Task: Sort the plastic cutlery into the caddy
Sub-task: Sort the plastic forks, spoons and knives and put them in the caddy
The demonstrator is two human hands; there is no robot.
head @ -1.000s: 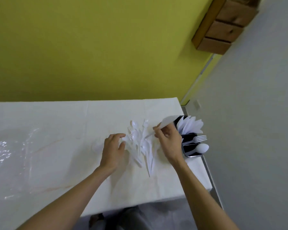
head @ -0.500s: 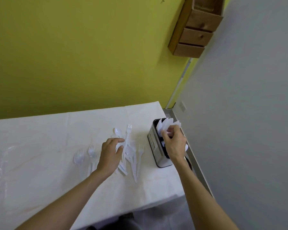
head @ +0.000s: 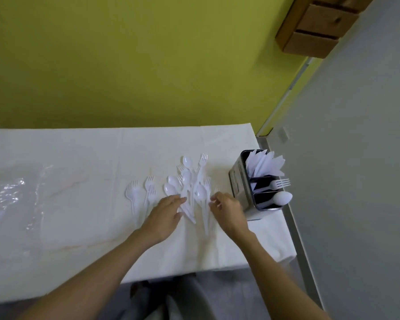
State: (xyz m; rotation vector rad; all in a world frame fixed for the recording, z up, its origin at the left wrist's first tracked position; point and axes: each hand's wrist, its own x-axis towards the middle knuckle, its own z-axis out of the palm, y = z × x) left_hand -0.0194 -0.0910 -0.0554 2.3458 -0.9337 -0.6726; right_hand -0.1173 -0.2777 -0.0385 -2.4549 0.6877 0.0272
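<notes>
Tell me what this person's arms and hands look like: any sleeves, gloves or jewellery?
The left hand and right hand are bare, with no gloves. I can make out no ring, watch or bracelet, though the view is a little soft. No sleeve shows either: both arms are uncovered all the way to the bottom edge of the picture.

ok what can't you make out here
Head view:
Handles of the knives in the caddy: hidden by its walls.
Whether the right hand pinches anything: fingertips blurred.
Pieces of the pile under the left hand: covered by it.
The clear plastic sheet: cut off by the left edge.
</notes>
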